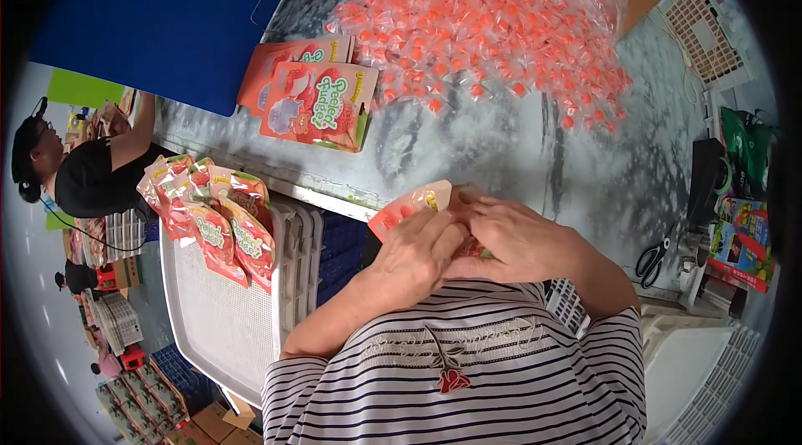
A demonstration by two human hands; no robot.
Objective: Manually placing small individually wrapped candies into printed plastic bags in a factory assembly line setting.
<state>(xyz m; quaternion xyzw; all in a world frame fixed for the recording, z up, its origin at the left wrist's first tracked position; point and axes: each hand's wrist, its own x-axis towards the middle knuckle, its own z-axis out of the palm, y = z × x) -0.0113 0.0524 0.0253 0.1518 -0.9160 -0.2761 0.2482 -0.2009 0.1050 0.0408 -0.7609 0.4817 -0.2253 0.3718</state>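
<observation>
Close in front of my body, both hands are on one red and pink candy pouch [407,209], held above the table's front edge. My left hand [415,255] is closed around its side, the fingers curled over the front. Bent over the pouch's other side, my right hand [520,236] grips it with the fingertips near the top edge. My hands hide most of the pouch, so I cannot tell whether its top is sealed. Beyond them on the table lie a stack of flat pouches [313,107] and a wide heap of red candies in clear wrappers [493,36].
Filled pouches [221,224] sit on a white tray stack [213,311] at my left. A blue panel [167,19] stands at the far left, near a co-worker [104,161]. Black-handled scissors [652,261] lie at the table's right edge. A white basket [708,32] stands far right.
</observation>
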